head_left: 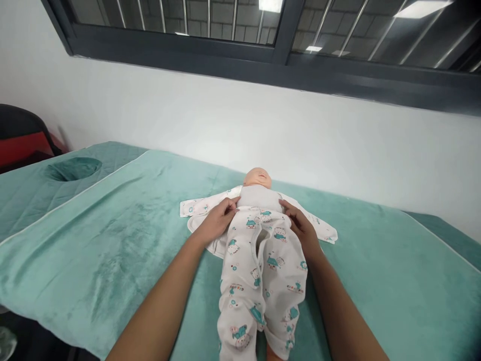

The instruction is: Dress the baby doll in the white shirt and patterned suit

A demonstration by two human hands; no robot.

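A baby doll [257, 177] lies on its back, its head toward the wall. White trousers [274, 260] with a teal cartoon print cover its legs up to the waist. Under its grey torso [259, 196] spreads an open white printed jacket [319, 228], with both sleeves out to the sides. My left hand [221, 216] is closed in a pinch at the left end of the trousers' waistband. At the opposite end, my right hand [300, 226] is also closed on the waistband, its fingertips beside the torso; part of its grip is hidden.
A teal cover [112, 240] lies over the padded bed, which has a round face hole [75, 169] at the left. Behind it stands a white wall [210, 110] below a dark window frame [180, 50]. A black and red chair [26, 135] is at far left.
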